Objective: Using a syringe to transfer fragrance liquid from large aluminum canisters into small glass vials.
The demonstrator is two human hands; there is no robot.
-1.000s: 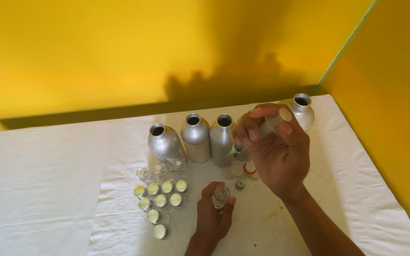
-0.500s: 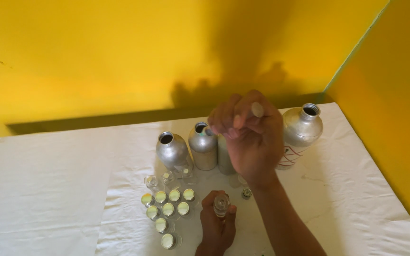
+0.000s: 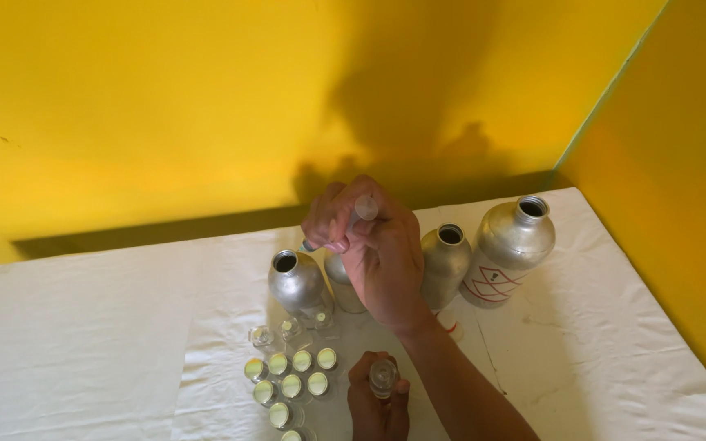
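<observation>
1. Right hand (image 3: pixel 377 253) is closed around a clear syringe (image 3: pixel 359 214): fingers wrap the barrel, plunger end sticks up by the thumb. Tip points down-left toward the mouth of the leftmost silver bottle (image 3: pixel 296 278); the tip itself is tiny and I cannot tell if it is inside the neck.
2. Left hand (image 3: pixel 377 400) sits low near the frame edge, curled around a small clear glass vial (image 3: pixel 382 376), held upright on the white cloth (image 3: pixel 598 343), mouth up.
3. To do it well, judging from the pose: line the tip over the open neck before moving the plunger, keep the barrel close to vertical, and avoid knocking the bottle rim.
4. A second silver bottle is mostly hidden behind the right hand. A third (image 3: pixel 444 265) and a bigger one with a red line mark (image 3: pixel 510 249) stand to the right, both open and uncapped. Keep the forearm off them; they look easy to tip.
5. Keep the vial steady and upright, well apart from the cluster of small vials with pale round tops (image 3: pixel 292 380) on the left, so nothing gets bumped.
6. A few empty clear vials (image 3: pixel 275 331) stand just in front of the leftmost bottle, right under the syringe path; drips would land there.
7. Liquid level in the syringe cannot be read.
</observation>
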